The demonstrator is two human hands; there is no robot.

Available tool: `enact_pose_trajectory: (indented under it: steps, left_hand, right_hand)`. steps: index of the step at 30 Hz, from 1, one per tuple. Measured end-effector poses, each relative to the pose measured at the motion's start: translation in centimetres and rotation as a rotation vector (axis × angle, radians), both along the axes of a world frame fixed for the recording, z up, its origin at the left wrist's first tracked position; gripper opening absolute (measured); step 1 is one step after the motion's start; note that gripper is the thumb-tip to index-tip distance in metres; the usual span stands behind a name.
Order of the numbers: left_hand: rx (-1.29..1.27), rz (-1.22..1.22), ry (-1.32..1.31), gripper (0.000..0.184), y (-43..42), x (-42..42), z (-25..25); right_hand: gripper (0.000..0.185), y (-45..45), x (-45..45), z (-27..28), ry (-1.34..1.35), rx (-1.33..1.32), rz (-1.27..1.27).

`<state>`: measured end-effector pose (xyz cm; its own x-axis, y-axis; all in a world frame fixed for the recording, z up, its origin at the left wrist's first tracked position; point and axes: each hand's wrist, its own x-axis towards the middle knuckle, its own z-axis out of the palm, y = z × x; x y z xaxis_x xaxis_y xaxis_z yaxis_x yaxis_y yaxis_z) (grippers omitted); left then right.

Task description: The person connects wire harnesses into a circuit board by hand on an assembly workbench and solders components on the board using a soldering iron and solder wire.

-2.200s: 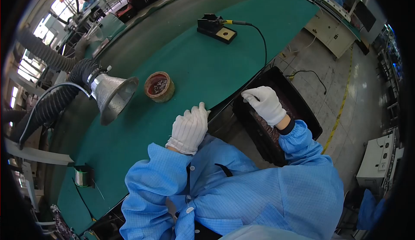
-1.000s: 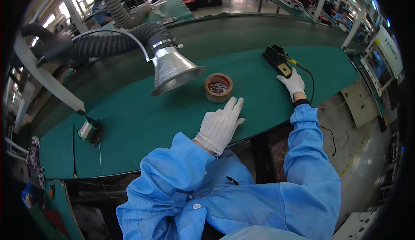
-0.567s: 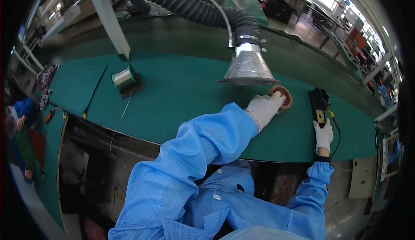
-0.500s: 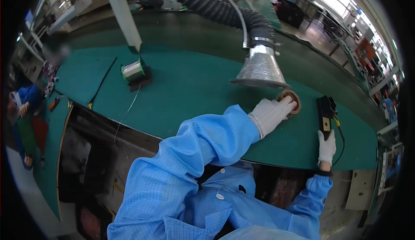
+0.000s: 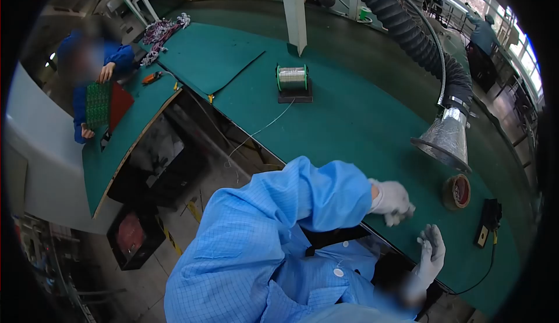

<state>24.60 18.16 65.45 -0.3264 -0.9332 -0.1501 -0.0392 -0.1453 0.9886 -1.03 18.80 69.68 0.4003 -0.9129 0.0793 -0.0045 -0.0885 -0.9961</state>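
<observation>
My left hand [image 5: 393, 202], in a white glove, hovers by the front edge of the green bench mat with its fingers curled down. What those fingers hold, if anything, is hidden. Lower and to the right, my gloved right hand [image 5: 429, 256] is raised with its fingers stretched and nothing in it. A brown tape roll [image 5: 456, 192] stands on the mat beyond both hands, touched by neither. To its right lies a black device [image 5: 488, 224] with a tan plate and a cord, apart from my right hand.
A metal fume hood [image 5: 445, 137] hangs on a ribbed duct [image 5: 402, 29] above the tape roll. A wire spool [image 5: 292, 78] sits farther left, its loose wire [image 5: 262, 128] trailing over the bench edge. At far left, a co-worker's hands hold a green circuit board [image 5: 98, 106].
My left hand has come off the tape roll and drawn back toward the bench edge. My right hand has let go of the black device. The view has swung left.
</observation>
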Motion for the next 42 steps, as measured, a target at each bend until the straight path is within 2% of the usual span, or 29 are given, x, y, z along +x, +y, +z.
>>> enact_pose_trajectory:
  steps: [1,2,3,4,5,6,8,9,10,11,13,14,15,16,18,19,20,22,24,26,27,30,32,33,36,38,39,42]
  left_hand:
    - [0.196,-0.013,0.045,0.03,3.4,-0.8,2.4]
    - [0.218,-0.14,-0.228,0.036,5.6,-0.8,4.1]
    - [0.183,-0.199,-0.316,0.038,8.1,0.0,5.3]
    - [0.214,-0.206,-0.435,0.037,11.0,1.3,8.7]
    - [0.264,-0.159,-0.45,0.036,12.6,2.8,8.6]
    - [0.235,0.152,-0.4,0.037,15.0,5.1,8.5]
    - [-0.21,1.054,-0.892,0.034,18.7,9.9,5.8]
    - [-0.244,1.451,-1.025,0.036,20.4,12.4,5.7]
    - [-0.223,1.679,-1.107,0.043,22.4,15.2,5.2]
    - [-0.057,1.745,-1.201,0.056,24.2,17.0,4.6]
    - [0.33,1.597,-0.946,0.07,26.0,18.5,3.4]
    - [0.415,1.429,-0.664,0.077,26.4,16.9,2.7]
    - [0.544,1.149,-0.501,0.07,26.5,16.2,1.9]
    - [0.536,0.94,-0.35,0.062,25.9,14.8,2.4]
    - [0.407,0.813,-0.104,0.057,24.0,11.3,4.5]
    - [0.261,0.777,0.223,0.061,23.2,10.3,2.5]
    - [0.303,0.712,0.195,0.065,21.9,8.6,7.3]
    - [0.241,0.615,0.377,0.066,19.2,6.8,7.6]
    - [0.053,0.544,0.374,0.066,17.0,5.4,8.6]
    - [-0.008,0.593,0.293,0.063,16.3,5.1,9.0]
    - [-0.121,0.571,0.224,0.06,16.2,5.3,8.8]
    - [-0.18,0.497,0.149,0.052,16.9,6.0,8.4]
    - [-0.097,0.541,0.352,0.053,17.3,6.0,8.1]
    - [-0.053,0.581,0.464,0.061,17.5,6.0,8.1]
    - [0.089,0.767,0.451,0.074,17.0,7.2,8.4]
    - [0.053,0.87,0.596,0.069,16.4,9.4,6.2]
    - [0.071,0.921,0.708,0.06,16.0,10.6,5.7]
    - [0.072,1.0,0.738,0.062,15.1,14.1,4.8]
  right_hand:
    - [0.039,0.2,0.6,0.4,0.01,-0.018,0.005]
    - [0.039,0.2,0.6,0.1,0.011,-0.02,0.01]
    - [0.037,0.1,0.4,-0.3,0.024,-0.04,0.012]
    - [0.036,-0.1,0.1,-0.7,0.039,-0.059,0.014]
    - [0.036,-0.2,-0.4,-1.0,0.043,-0.06,0.016]
    - [0.034,-0.3,-0.9,-1.2,0.066,-0.063,0.002]
    - [0.033,0.0,-1.2,-1.7,0.094,-0.056,-0.01]
    - [0.032,0.2,-1.2,-1.8,0.101,-0.038,-0.022]
    - [0.031,0.3,-1.1,-1.8,0.107,-0.022,-0.034]
    - [0.031,0.7,-0.7,-1.4,0.111,-0.018,-0.03]
    - [0.028,1.8,1.5,-0.2,0.074,0.041,0.032]
    - [0.027,2.7,2.7,0.2,0.099,0.025,0.045]
    - [0.027,3.0,3.3,-0.2,0.109,-0.023,0.137]
    - [0.027,3.5,3.8,-0.5,0.121,-0.071,0.227]
    - [0.031,5.3,5.8,0.4,0.138,-0.03,0.354]
    - [0.033,6.2,6.9,0.5,0.114,0.043,0.403]
    - [0.04,6.9,8.1,0.5,0.115,-0.048,0.43]
    - [0.037,7.7,11.0,2.1,0.134,-0.015,0.493]
    - [0.032,7.6,13.1,2.1,0.146,-0.024,0.572]
    - [0.025,6.8,13.4,1.8,0.177,0.125,0.602]
    - [0.025,6.6,13.2,2.0,0.185,0.128,0.563]
    - [0.023,6.1,12.7,3.3,0.231,0.167,0.501]
    - [0.017,6.3,13.0,4.5,0.474,0.1,0.625]
    - [0.013,6.7,12.8,4.4,0.426,0.144,0.621]
    - [0.013,6.8,11.6,4.4,0.441,0.205,0.626]
    - [0.013,6.5,10.2,4.6,0.404,0.271,0.606]
    - [0.013,6.3,9.5,4.6,0.363,0.335,0.612]
    - [0.012,5.4,6.7,4.6,0.411,0.317,0.578]
